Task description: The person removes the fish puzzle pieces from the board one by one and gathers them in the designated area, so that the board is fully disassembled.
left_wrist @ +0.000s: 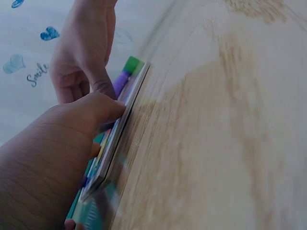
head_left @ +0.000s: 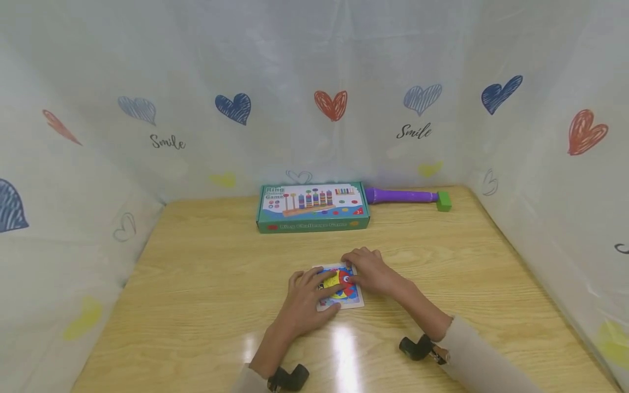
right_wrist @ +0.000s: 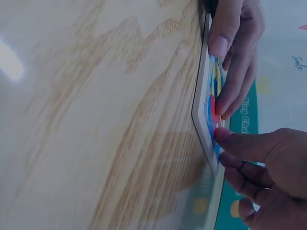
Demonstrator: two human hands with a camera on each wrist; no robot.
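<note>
A small square puzzle board [head_left: 362,299] with a red, yellow and blue fish picture lies flat on the wooden table. Over its left part the left hand [head_left: 306,302] is spread, fingertips resting on the picture and thumb at the near edge. The right hand [head_left: 374,273] is at the board's right side, its thumb touching the red part of the fish and its other fingers bent by the far right corner. In the right wrist view the right hand [right_wrist: 273,167] has its thumb on the red piece [right_wrist: 214,108]. The left wrist view shows the left thumb on the board's edge [left_wrist: 125,120].
Behind the hands, a green Ring Challenge Game box [head_left: 314,225] lies near the table's back edge. To its right are a purple stick-like object [head_left: 403,196] and a green block [head_left: 444,201]. A white curtain [head_left: 295,65] printed with hearts surrounds the table [head_left: 206,305].
</note>
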